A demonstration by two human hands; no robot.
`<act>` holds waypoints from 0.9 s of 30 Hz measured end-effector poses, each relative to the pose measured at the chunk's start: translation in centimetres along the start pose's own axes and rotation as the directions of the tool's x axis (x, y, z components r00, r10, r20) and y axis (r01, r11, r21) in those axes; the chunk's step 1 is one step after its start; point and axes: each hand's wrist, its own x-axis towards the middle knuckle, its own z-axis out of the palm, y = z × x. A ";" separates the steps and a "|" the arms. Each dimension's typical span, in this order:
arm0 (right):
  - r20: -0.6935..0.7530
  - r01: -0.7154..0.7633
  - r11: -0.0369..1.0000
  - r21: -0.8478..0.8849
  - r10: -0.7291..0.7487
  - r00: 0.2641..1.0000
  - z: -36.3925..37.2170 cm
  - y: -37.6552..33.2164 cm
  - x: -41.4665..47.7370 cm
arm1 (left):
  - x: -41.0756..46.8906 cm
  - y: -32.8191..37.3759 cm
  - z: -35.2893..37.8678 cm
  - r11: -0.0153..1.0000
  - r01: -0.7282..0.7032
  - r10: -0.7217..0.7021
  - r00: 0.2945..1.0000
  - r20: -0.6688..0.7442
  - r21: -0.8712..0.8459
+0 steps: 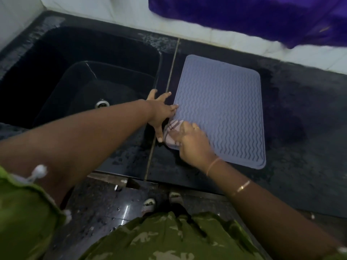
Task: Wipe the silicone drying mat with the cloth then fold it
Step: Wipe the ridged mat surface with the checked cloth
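While the silicone drying mat [225, 109] lies flat and unfolded on the dark countertop [300, 128], just right of the sink [75, 81], a bunched striped cloth [171, 132] rests on its near-left edge. The right hand [193, 145] curls its fingers round the cloth. The left hand [161, 113], fingers spread and straight, holds nothing and presses the mat's left border. Risk: the counter looks wet, so a firm stroke away from the bracing hand could slide or buckle the mat, and the cloth could skip across the wavy ridges, missing the grooves.
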 end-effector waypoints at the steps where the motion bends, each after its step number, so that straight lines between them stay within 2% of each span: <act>1: 0.010 0.071 0.997 0.008 -0.071 0.997 0.1 -0.3 -1.2 | 0.0 -0.1 -0.2 1.000 -0.004 0.004 1.000 0.022 0.003; 3: 0.030 0.146 0.989 0.019 -0.146 0.989 -0.2 0.6 -2.6 | 0.0 -0.5 -0.3 1.000 -0.007 0.007 0.998 0.055 0.001; 5: 0.031 0.128 0.990 -0.057 -0.126 0.992 -1.0 2.6 -1.7 | 0.0 -0.7 -0.4 1.000 -0.006 0.005 0.997 0.078 0.012; 7: -0.001 0.013 0.993 -0.119 -0.013 1.000 -1.6 3.6 0.7 | 0.1 -0.7 -0.7 1.000 0.000 0.000 0.996 0.090 0.006; 10: -0.036 -0.134 0.987 -0.089 0.131 0.991 -1.6 1.6 2.7 | 0.2 -0.8 -0.9 1.000 0.011 -0.010 0.995 0.095 -0.015; 11: -0.029 -0.108 0.991 -0.081 0.106 0.994 -1.2 0.8 2.3 | 0.3 -0.8 -0.8 1.000 0.015 -0.013 0.996 0.091 -0.020; 14: 0.002 0.101 0.995 -0.022 -0.101 0.995 -0.4 0.6 -1.2 | 0.6 -0.8 -0.6 0.999 0.011 -0.007 0.997 0.082 -0.047; 15: 0.013 0.140 0.990 -0.003 -0.140 0.990 -0.7 1.4 -1.9 | 0.6 -0.9 -0.6 0.999 0.008 -0.004 0.997 0.082 -0.053; 17: 0.021 0.148 0.985 -0.089 -0.147 0.989 -1.4 3.4 -1.2 | 0.6 -0.9 -0.5 0.998 0.013 -0.007 0.996 0.085 -0.062; 19: -0.004 0.036 0.983 -0.178 -0.037 0.999 -2.3 4.7 1.7 | 0.6 -0.8 -0.5 0.998 0.020 -0.015 0.996 0.088 -0.060; 22: -0.044 -0.170 0.975 -0.140 0.166 0.985 -3.0 3.6 4.8 | 0.4 -0.7 -0.4 0.997 0.022 -0.016 0.997 0.081 -0.080; 24: -0.035 -0.127 0.987 -0.101 0.124 0.992 -1.9 2.0 3.6 | 0.4 -0.7 -0.4 0.995 0.023 -0.015 0.997 0.081 -0.098; 27: -0.042 0.073 0.997 -0.039 -0.074 0.996 -0.5 0.8 -1.2 | 0.5 -0.7 -0.5 0.991 0.032 -0.021 0.996 0.091 -0.126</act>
